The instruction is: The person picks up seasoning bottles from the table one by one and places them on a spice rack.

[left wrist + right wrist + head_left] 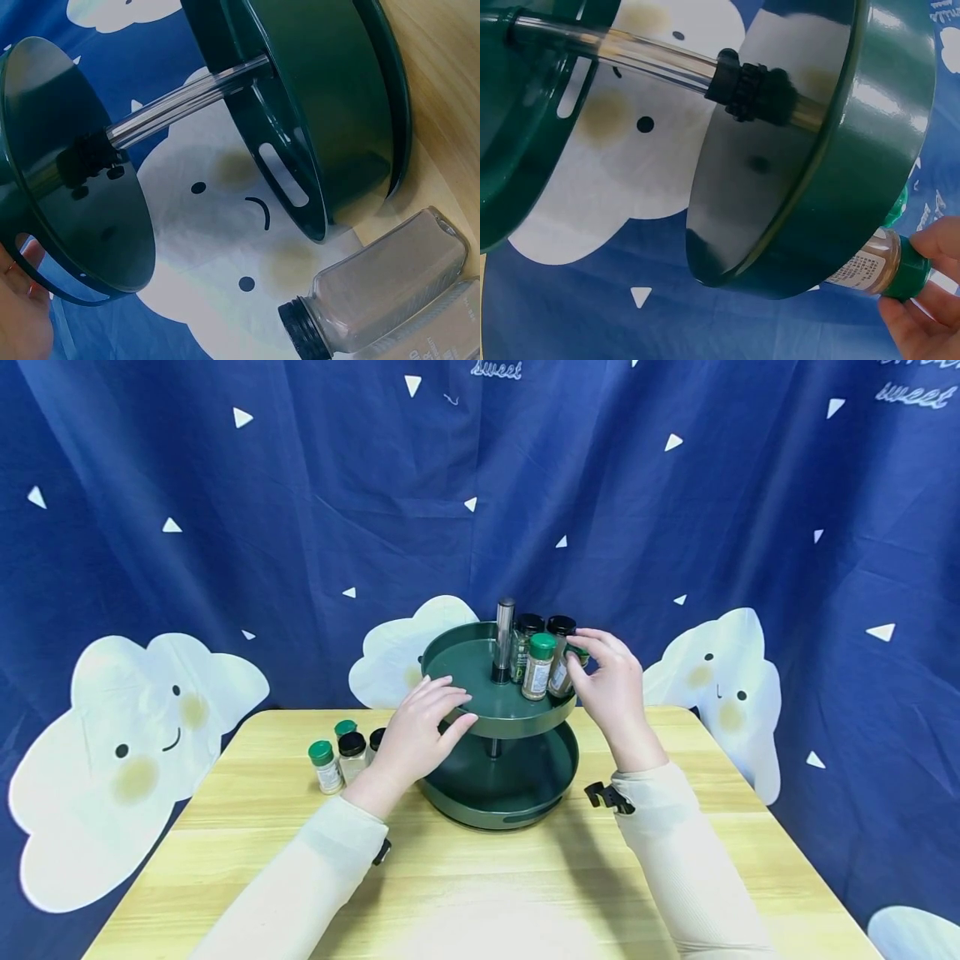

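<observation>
The stand [517, 726] looks smooth and glossy, its post [505, 633] shiny metal — the tabletop [247, 827] wood-grained, the backdrop [375, 485] creased cloth.

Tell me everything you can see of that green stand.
The green stand looks like smooth plastic or painted metal: two round, rimmed trays, slotted at the sides, on a shiny post. It stands upright on the table. Three jars stand on its upper tray; the right hand holds another jar near the rim. The left hand is at the upper rim, seemingly touching it.
</observation>
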Action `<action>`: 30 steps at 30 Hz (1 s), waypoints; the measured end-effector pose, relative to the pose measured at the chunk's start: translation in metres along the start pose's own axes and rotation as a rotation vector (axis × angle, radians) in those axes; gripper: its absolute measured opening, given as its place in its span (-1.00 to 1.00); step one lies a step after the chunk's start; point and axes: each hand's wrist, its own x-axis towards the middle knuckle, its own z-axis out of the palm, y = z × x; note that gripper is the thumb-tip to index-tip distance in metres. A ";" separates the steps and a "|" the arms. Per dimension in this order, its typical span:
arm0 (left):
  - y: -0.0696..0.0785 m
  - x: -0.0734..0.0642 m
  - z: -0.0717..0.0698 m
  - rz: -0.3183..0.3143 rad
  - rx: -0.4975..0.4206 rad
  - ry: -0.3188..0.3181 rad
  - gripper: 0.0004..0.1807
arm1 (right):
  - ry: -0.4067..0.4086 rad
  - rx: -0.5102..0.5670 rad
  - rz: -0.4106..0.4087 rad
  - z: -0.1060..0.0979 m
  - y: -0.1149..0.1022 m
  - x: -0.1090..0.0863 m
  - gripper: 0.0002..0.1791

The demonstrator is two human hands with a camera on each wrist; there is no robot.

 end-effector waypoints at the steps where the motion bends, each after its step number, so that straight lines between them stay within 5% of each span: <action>1: 0.000 0.000 0.000 0.000 -0.002 0.001 -0.55 | -0.004 0.001 0.001 0.000 0.000 0.000 -0.77; 30: -0.001 -0.001 0.001 -0.005 -0.004 -0.001 -0.54 | -0.139 -0.032 0.056 0.004 0.003 0.003 -0.74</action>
